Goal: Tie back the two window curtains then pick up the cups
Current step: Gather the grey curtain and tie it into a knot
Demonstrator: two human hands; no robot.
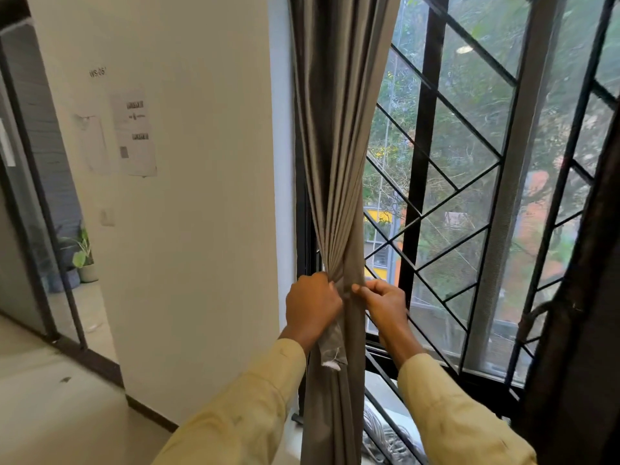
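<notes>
1. Left curtain [335, 162]: grey, gathered into a tight bunch at the left edge of the window, just beside the wall. My read is that it's not secured yet.
2. Left hand [313, 305]: fingers curled round the bunch at its waist. A pale tie strip [330, 347] with a frayed end hangs out below the palm.
3. Right hand [384, 302]: thumb and forefinger pinch the front of the same bunch, other fingers curled in. I can't tell whether it has the strip's other end or only cloth.
4. Right curtain [583, 330]: dark, cut off by the right edge of the frame. A loop [533, 313] sits on it at waist height. It looks tied back, but I'm not certain.
5. Progress call: one curtain probably done, this one mid-tie, cups not started.
6. Cups: none in view, so I can't say where they are.
7. Hidden: any knot is behind both hands. Something coiled [385, 434] lies low behind the window grille [421, 162], too blurred to name.
</notes>
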